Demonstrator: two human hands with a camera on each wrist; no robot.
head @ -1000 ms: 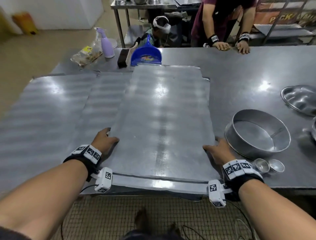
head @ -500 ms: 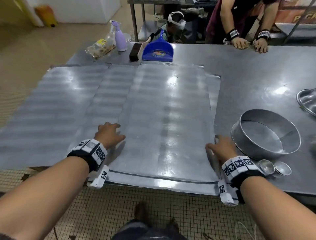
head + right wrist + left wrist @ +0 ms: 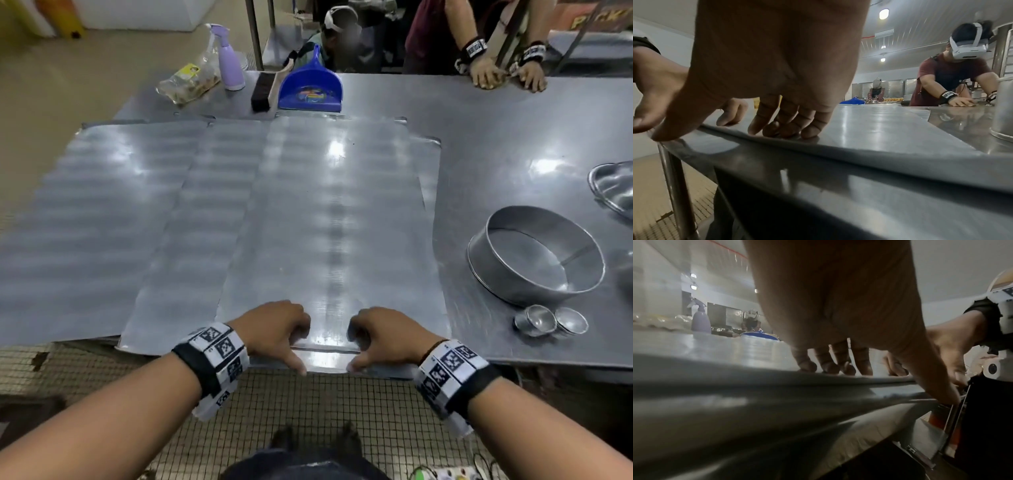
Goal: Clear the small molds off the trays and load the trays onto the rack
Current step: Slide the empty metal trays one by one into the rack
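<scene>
Several flat metal trays lie overlapped on the steel table. The top tray (image 3: 325,222) reaches the near table edge. My left hand (image 3: 274,329) and right hand (image 3: 380,332) sit close together at the middle of its near edge. Their curled fingertips press on the tray's top and their thumbs lie against its front edge. The left wrist view shows my left fingertips (image 3: 828,365) on the sheet. The right wrist view shows my right fingertips (image 3: 789,123) on the same tray (image 3: 879,129). Two small round molds (image 3: 537,320) stand on the table to the right, off the trays.
A round cake pan (image 3: 534,253) stands right of the trays, and a metal bowl (image 3: 613,188) sits at the right edge. At the far end are a blue dustpan (image 3: 310,89), a brush (image 3: 262,92), a lilac spray bottle (image 3: 230,58) and a bag (image 3: 188,82). Another person's hands (image 3: 483,73) rest on the far side.
Both hands have left the tray's side edges and come together at the middle of its near edge. The fingers are now curled onto it.
</scene>
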